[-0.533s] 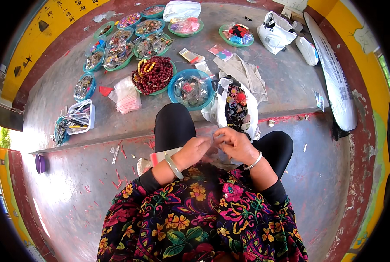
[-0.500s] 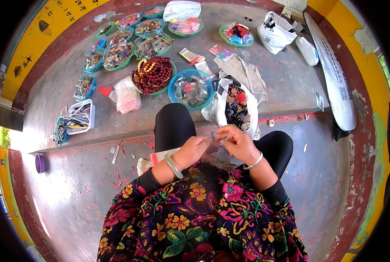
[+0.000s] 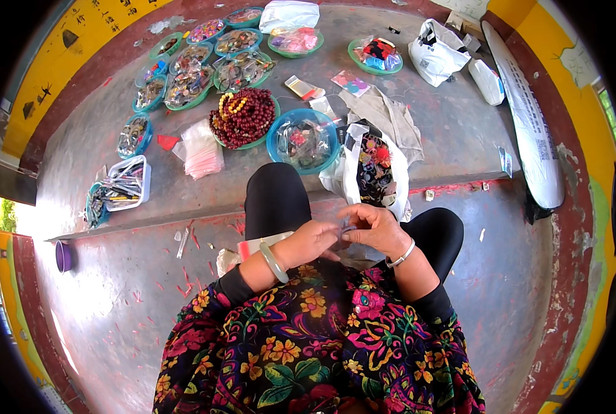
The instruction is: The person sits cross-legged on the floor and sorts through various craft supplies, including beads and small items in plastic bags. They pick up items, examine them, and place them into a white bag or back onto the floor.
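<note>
In front of my lap my two hands meet, fingers bent and close together. My right hand (image 3: 380,233) pinches a small dark curved band (image 3: 348,229) between thumb and fingertips. Beside it, the fingers of my left hand (image 3: 311,243) are closed near the band's left end; what lies in them is too small and hidden to tell. Just beyond my hands stands an open white bag (image 3: 350,181) filled with dark and colourful floral pieces. A blue basin (image 3: 275,157) with small plastic-wrapped items sits to its left.
A raised concrete ledge (image 3: 453,134) runs ahead of my knees. On it are a heap of dark red beads (image 3: 242,121), clear bags (image 3: 203,155), a white tray of pens (image 3: 144,188) and several filled baskets. A purple bucket (image 3: 63,257) stands far left; a long white package (image 3: 529,117) lies right.
My hands have come closer together. The right fingers have lowered and turned inward, and the curved band now shows between the fingertips.
</note>
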### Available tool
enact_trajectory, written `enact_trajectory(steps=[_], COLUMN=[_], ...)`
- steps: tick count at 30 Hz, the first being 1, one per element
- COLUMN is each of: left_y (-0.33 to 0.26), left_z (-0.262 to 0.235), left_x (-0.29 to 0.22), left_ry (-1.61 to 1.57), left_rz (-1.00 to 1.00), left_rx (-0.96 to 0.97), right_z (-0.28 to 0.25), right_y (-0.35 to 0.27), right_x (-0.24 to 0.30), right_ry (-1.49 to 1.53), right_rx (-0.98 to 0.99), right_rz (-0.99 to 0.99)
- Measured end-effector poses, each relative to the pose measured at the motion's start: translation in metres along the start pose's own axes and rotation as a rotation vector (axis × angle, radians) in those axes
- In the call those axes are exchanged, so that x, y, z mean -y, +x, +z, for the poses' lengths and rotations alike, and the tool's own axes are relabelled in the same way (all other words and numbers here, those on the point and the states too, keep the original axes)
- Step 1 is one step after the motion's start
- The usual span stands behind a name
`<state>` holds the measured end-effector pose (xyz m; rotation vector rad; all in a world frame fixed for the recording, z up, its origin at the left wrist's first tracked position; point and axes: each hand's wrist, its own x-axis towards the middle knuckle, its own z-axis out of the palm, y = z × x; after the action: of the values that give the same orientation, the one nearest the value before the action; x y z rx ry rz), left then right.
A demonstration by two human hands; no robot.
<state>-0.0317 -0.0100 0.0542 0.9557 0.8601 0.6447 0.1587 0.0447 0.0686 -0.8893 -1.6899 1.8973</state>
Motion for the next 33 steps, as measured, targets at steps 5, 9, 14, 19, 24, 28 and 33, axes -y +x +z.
enact_trajectory(steps=[5, 9, 14, 19, 24, 28, 33], left_y=[0.001, -0.001, -0.001, -0.001, 0.0, -0.001, 0.001], left_z=[0.003, 0.001, 0.002, 0.005, 0.005, 0.004, 0.006], left_x=[-0.004, -0.007, -0.001, -0.003, -0.003, -0.003, -0.003], left_ry=[-0.071, -0.163, -0.202, -0.236, -0.24, -0.26, -0.192], left_rz=[-0.058, -0.03, -0.001, -0.014, -0.001, 0.03, 0.023], left_rx=[-0.126, -0.142, -0.133, -0.117, -0.11, -0.122, -0.116], right_z=[-0.005, -0.003, 0.003, 0.005, 0.003, 0.001, 0.003], right_y=[0.0, 0.0, 0.002, 0.003, 0.004, 0.005, 0.004], right_x=[0.002, -0.003, -0.002, 0.002, 0.002, -0.001, 0.003], right_ry=[-0.243, -0.443, -0.523, -0.728, -0.73, -0.637, -0.812], right_rx=[-0.004, -0.023, 0.002, 0.027, 0.061, 0.022, 0.069], right_rz=[-0.119, -0.22, -0.237, -0.316, -0.28, -0.279, -0.344])
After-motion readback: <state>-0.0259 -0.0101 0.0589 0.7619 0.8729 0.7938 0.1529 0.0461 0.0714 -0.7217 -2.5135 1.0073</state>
